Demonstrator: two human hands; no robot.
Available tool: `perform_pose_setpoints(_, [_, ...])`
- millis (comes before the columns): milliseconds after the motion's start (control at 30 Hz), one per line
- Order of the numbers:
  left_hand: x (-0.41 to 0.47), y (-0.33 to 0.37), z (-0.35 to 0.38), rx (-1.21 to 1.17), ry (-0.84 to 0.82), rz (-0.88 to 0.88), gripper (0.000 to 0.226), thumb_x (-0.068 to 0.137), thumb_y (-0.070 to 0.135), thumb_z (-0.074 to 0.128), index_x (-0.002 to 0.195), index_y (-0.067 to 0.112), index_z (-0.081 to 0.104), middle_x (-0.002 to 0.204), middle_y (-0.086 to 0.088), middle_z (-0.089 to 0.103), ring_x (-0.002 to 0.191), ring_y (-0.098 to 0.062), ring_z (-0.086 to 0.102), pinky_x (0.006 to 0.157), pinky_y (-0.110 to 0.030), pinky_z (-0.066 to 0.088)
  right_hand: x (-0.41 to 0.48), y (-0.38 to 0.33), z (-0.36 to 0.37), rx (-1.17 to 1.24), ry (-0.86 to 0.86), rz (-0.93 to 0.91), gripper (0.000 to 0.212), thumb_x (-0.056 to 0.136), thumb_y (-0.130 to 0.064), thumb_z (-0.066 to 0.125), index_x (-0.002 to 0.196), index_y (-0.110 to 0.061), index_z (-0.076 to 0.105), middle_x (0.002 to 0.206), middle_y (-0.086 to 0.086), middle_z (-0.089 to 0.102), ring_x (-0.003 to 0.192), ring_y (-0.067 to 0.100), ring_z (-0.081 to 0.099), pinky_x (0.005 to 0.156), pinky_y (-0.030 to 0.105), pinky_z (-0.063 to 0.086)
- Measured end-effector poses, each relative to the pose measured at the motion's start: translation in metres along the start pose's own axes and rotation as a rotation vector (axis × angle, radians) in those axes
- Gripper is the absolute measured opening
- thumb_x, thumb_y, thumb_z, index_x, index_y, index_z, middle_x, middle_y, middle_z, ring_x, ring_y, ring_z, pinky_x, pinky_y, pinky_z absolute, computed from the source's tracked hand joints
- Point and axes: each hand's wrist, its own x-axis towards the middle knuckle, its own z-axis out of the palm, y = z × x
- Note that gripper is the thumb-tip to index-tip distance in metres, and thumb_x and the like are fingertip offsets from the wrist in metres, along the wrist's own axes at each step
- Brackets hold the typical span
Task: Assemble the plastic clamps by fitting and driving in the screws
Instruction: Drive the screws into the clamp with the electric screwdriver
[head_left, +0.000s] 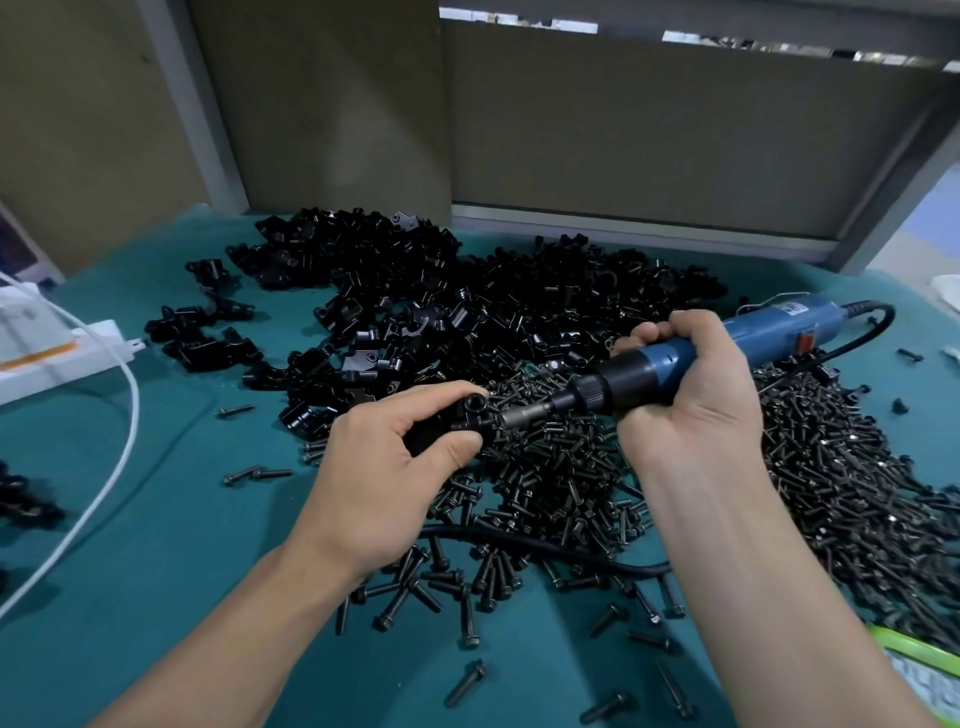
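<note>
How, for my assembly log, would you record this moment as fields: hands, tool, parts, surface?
left hand: grips a black clamp above the screws
right hand: grips a blue electric screwdriver
bit: roughly level, pointing left, its tip at the clamp
clamp pile: far side of the table
screw pile: under the hands and to their right
table: green cover
white cable: at the left

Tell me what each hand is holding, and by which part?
The left hand grips a black plastic clamp around its body, one end sticking out. The right hand grips the blue electric screwdriver around the middle of its barrel.
</note>
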Motion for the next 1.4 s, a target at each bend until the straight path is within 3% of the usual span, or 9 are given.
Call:
perform_pose_setpoints(200, [0.001,-0.003,0.000,-0.005,0.001,-0.041,0.036,0.090,0.017,0.079,0.113,0.045,0.076,0.083,0.023,0.072,0.057,-0.001,0.054,0.058,-0.009,0.043,-0.001,0.005,-0.001,-0.033,-0.025,-0.035,0.025,0.087,0.007,0.065,0.101,-0.009,0.052,0.071,0.004,0.058,0.056,0.016,0.060,0.066,0.029,0.056])
perform_pose_setpoints(500, [0.002,-0.004,-0.001,-0.033,-0.004,-0.065,0.038,0.090,0.018,0.080,0.110,0.050,0.074,0.081,0.017,0.075,0.060,-0.007,0.060,0.060,-0.016,0.049,0.004,0.006,-0.005,-0.058,-0.052,-0.087,0.032,0.089,0.007,0.065,0.111,-0.011,0.051,0.078,0.004,0.058,0.058,0.016,0.060,0.069,0.029,0.055])
perform_pose_setpoints(700, [0.002,-0.006,-0.002,-0.057,-0.010,-0.115,0.040,0.088,0.027,0.081,0.117,0.053,0.071,0.092,0.015,0.079,0.076,-0.024,0.074,0.078,-0.030,0.062,0.005,0.008,-0.007,-0.055,-0.050,-0.100,0.032,0.089,0.006,0.067,0.112,-0.011,0.053,0.078,0.004,0.060,0.058,0.017,0.061,0.069,0.030,0.056])
perform_pose_setpoints(767, [0.001,-0.006,-0.001,-0.091,-0.007,-0.139,0.041,0.086,0.034,0.080,0.119,0.056,0.068,0.085,0.003,0.080,0.076,-0.045,0.070,0.079,-0.042,0.064,0.004,0.008,-0.007,-0.050,-0.048,-0.099,0.032,0.089,0.005,0.067,0.112,-0.011,0.053,0.078,0.004,0.060,0.058,0.017,0.061,0.069,0.030,0.056])
perform_pose_setpoints(867, [0.004,-0.007,-0.001,-0.132,0.016,-0.158,0.041,0.087,0.028,0.081,0.117,0.054,0.071,0.088,-0.018,0.077,0.075,-0.051,0.067,0.080,-0.059,0.060,0.004,0.011,-0.008,-0.029,-0.049,-0.087,0.030,0.089,0.006,0.067,0.110,-0.011,0.054,0.076,0.004,0.060,0.059,0.017,0.061,0.068,0.030,0.057])
perform_pose_setpoints(1033, [0.007,-0.004,-0.002,-0.257,-0.090,-0.246,0.036,0.089,0.006,0.077,0.106,0.037,0.081,0.092,0.000,0.081,0.074,-0.016,0.075,0.076,-0.024,0.057,0.004,0.013,-0.010,-0.024,-0.058,-0.058,0.032,0.088,0.008,0.064,0.110,-0.011,0.051,0.076,0.004,0.058,0.056,0.016,0.060,0.064,0.030,0.056])
perform_pose_setpoints(1233, [0.005,-0.004,-0.001,-0.144,-0.001,-0.195,0.038,0.089,0.013,0.079,0.110,0.045,0.078,0.085,-0.001,0.080,0.070,-0.031,0.072,0.080,-0.034,0.062,0.002,0.015,-0.009,-0.004,-0.061,-0.065,0.035,0.087,0.009,0.065,0.111,-0.011,0.051,0.082,0.006,0.058,0.057,0.017,0.060,0.062,0.029,0.056])
perform_pose_setpoints(1333, [0.000,-0.003,0.003,-0.178,0.042,-0.169,0.037,0.091,0.018,0.077,0.115,0.045,0.071,0.083,0.006,0.080,0.071,-0.016,0.077,0.077,-0.021,0.059,0.001,0.015,-0.007,0.036,-0.075,-0.076,0.036,0.086,0.011,0.065,0.112,-0.011,0.051,0.085,0.008,0.059,0.058,0.018,0.061,0.063,0.030,0.057])
perform_pose_setpoints(1400, [0.000,0.000,0.006,-0.252,0.044,-0.194,0.036,0.091,0.013,0.076,0.110,0.044,0.075,0.089,0.006,0.081,0.070,-0.021,0.078,0.074,-0.022,0.061,0.001,0.015,-0.006,0.057,-0.095,-0.073,0.037,0.086,0.011,0.065,0.112,-0.011,0.050,0.084,0.007,0.058,0.059,0.018,0.061,0.063,0.031,0.057])
